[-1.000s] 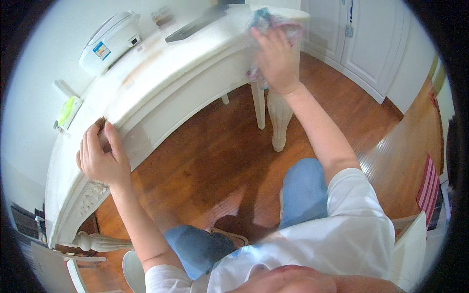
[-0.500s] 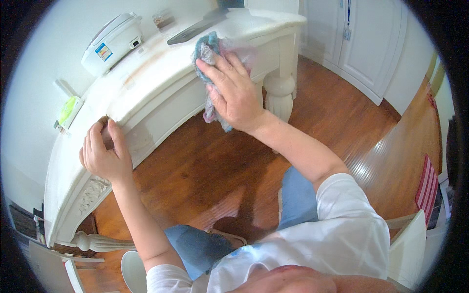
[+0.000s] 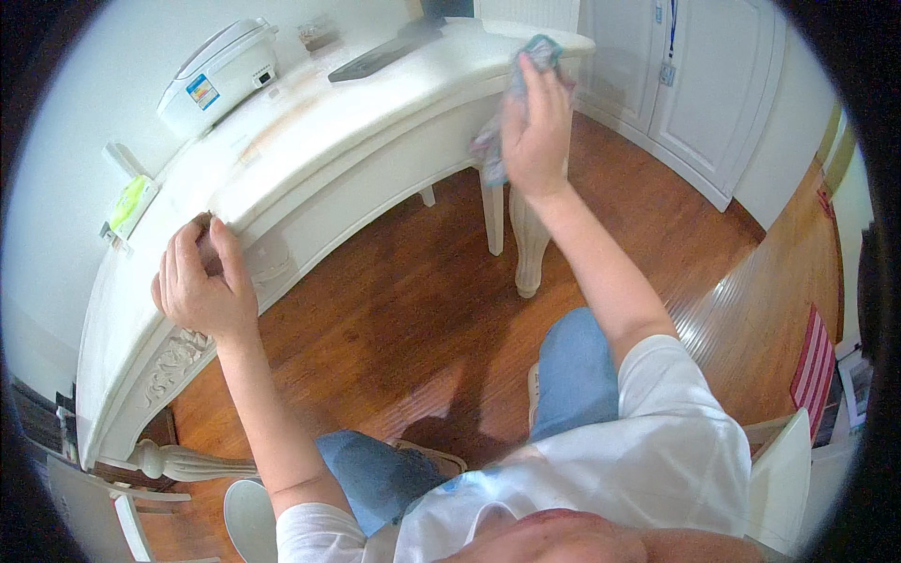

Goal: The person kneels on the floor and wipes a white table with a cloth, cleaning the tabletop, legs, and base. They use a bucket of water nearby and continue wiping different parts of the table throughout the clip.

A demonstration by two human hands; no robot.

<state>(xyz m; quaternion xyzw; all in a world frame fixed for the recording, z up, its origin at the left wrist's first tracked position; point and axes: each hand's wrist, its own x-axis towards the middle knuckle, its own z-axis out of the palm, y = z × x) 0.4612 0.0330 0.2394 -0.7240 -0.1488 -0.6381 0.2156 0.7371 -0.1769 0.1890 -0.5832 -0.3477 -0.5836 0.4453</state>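
My right hand [image 3: 540,145] holds a crumpled blue, grey and pink cloth [image 3: 490,150] against the front edge at the right end of the white table [image 3: 375,117]. Part of the cloth sticks up past the fingertips, and part hangs down beside the hand. At the table's left front edge is my left hand [image 3: 208,286], with fingers and thumb curled round a small brownish thing [image 3: 208,239]. Most of that thing is hidden by the fingers, so its kind does not show.
On the table stand a white boxy appliance [image 3: 221,80], a dark flat panel [image 3: 375,61], a small clear container [image 3: 317,36] and a green-and-white packet [image 3: 131,206]. White cabinets [image 3: 709,103] stand at the far right. Below are carved table legs [image 3: 530,253] and a white stool [image 3: 246,521].
My right hand has moved right along the table's front edge with the cloth, to the table's right end. My left hand has stayed nearly where it was.
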